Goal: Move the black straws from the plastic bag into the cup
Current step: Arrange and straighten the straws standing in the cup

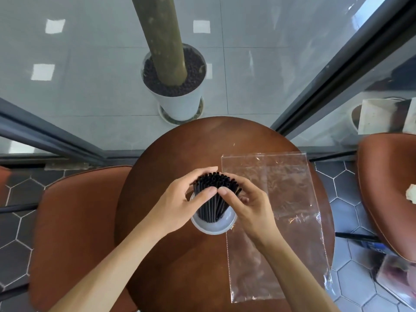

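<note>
**Straws in the cup, bag emptied**

Black straws (212,199) stood bundled in the white cup (212,226) on the round table (171,154). You had your left hand (180,206) and right hand (245,206) closed around their upper ends, thumbs touching. The plastic bag (281,210) lay flat just beside the cup and looked empty, so only letting go seemed left. No readable writing or brand showed anywhere.

left hand (180,206): fingers curled, thumb tip meeting the right thumb | right hand (244,204): fingers curled inward, palm facing left, fingertips partly hidden, so grip pressure is unclear | forearms: bare, converging from the lower frame edge toward the middle
</note>
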